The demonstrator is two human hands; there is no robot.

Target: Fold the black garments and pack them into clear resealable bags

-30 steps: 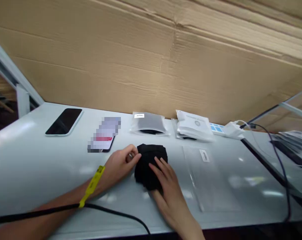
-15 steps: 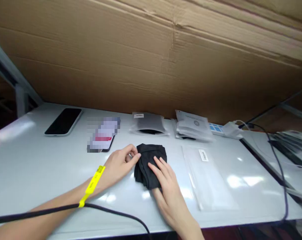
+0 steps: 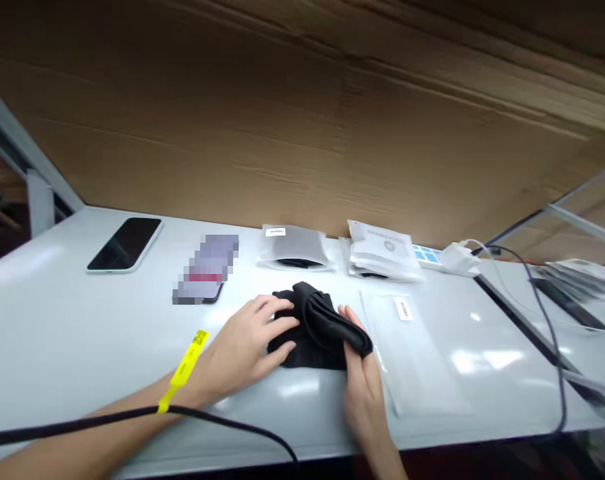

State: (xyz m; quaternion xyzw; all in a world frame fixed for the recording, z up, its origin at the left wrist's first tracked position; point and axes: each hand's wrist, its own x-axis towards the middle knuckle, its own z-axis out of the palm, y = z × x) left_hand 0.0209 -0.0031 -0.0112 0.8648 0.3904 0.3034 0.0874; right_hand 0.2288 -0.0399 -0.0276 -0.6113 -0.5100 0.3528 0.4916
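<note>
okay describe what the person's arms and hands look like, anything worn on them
Both forearms are bare, with no sleeves or gloves in view. The left hand has a yellow wristband with small dark print, its loose tail sticking out. The right hand shows no band, ring or watch.

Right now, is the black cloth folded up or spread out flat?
Folded. The black cloth sits bunched in thick layers between the left hand and right hand.
</note>
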